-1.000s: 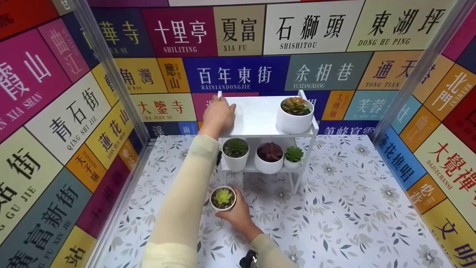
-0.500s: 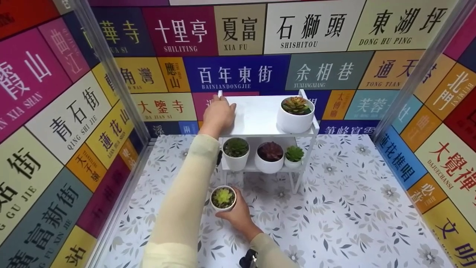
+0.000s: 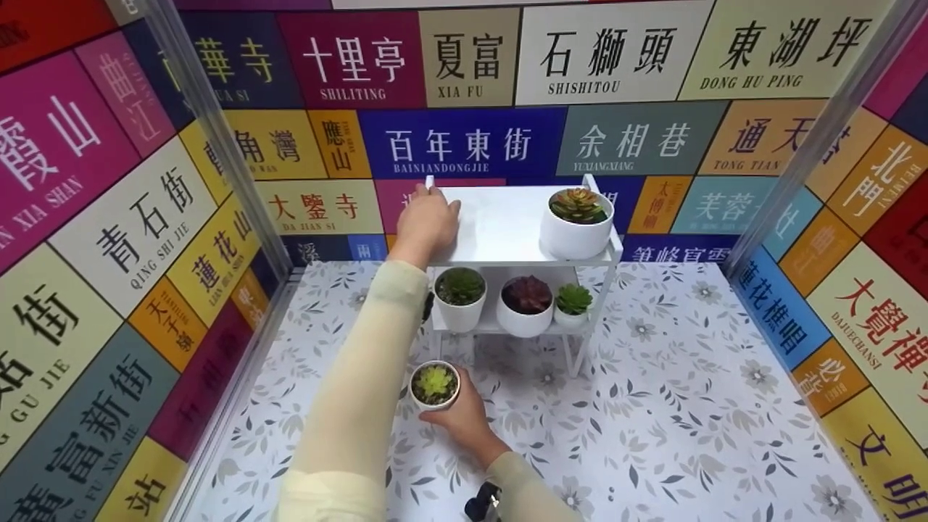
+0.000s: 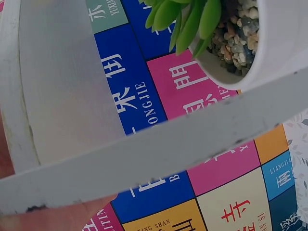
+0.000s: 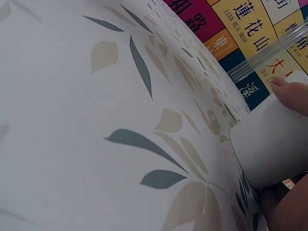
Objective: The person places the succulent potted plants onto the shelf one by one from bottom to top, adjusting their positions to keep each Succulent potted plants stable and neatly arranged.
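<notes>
My left hand (image 3: pixel 428 223) grips the left end of a white two-tier plant rack (image 3: pixel 496 225), at its upper shelf. In the left wrist view a scuffed white rail (image 4: pixel 159 154) crosses in front, with part of the hand behind it. Below the rack, my right hand (image 3: pixel 470 417) holds a small white pot with a yellow-green succulent (image 3: pixel 435 383), thumb and fingers around its side. The right wrist view shows the pot's smooth white wall (image 5: pixel 272 142) close to the patterned cloth; whether it touches there is unclear.
A white pot with a red-green succulent (image 3: pixel 576 225) stands on the upper shelf's right. The lower shelf bears a dark green succulent (image 3: pixel 461 297), a dark red succulent (image 3: pixel 525 308) and a small green succulent (image 3: pixel 573 301). Sign-covered walls (image 3: pixel 464 145) enclose the floral cloth (image 3: pixel 689 406).
</notes>
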`<state>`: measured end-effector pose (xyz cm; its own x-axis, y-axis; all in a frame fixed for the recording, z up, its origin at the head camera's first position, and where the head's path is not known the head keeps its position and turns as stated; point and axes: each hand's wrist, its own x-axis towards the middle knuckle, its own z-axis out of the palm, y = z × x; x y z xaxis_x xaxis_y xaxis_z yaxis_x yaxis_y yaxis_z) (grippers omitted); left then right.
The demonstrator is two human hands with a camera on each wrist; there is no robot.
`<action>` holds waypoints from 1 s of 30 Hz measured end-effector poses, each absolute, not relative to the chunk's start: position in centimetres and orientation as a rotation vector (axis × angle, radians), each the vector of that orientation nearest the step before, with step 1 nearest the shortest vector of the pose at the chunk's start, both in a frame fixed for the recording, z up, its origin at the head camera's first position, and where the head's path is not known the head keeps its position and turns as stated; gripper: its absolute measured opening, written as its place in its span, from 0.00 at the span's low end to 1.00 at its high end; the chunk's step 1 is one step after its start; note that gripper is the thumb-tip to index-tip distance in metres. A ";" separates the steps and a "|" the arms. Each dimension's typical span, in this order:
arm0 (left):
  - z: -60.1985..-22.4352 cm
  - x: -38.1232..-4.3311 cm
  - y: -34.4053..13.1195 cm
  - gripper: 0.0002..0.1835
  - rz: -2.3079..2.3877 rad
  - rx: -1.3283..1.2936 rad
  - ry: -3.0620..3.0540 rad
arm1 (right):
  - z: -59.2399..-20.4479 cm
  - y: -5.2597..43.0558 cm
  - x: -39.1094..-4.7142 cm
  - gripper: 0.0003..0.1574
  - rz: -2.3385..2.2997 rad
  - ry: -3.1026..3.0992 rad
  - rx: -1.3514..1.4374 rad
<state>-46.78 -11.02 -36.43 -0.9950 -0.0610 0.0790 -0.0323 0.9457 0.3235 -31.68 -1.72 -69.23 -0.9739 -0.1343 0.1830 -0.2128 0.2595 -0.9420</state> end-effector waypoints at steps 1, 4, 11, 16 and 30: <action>-36.4 -46.8 -11.0 0.39 -0.498 0.072 -3.014 | -69.2 -1.7 -31.7 0.66 1.846 -2.433 0.339; -36.3 -46.8 -11.0 0.39 -0.503 0.070 -3.024 | -69.2 -1.7 -31.7 0.66 1.857 -2.416 0.344; -36.4 -46.8 -11.0 0.38 -0.504 0.078 -3.042 | -69.4 -1.4 -31.3 0.66 1.884 -2.422 0.363; -36.3 -46.8 -11.0 0.38 -0.503 0.085 -3.046 | -69.2 -1.1 -31.1 0.66 1.854 -2.430 0.364; -36.3 -46.7 -11.0 0.39 -0.483 0.081 -3.053 | -69.4 -0.5 -31.2 0.67 1.732 -2.474 0.365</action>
<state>-46.75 -11.00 -36.25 -0.9974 -0.0596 0.0411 -0.0440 0.9499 0.3095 -31.17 -0.50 -69.43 -0.9663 -0.1384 0.2171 -0.2513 0.3247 -0.9118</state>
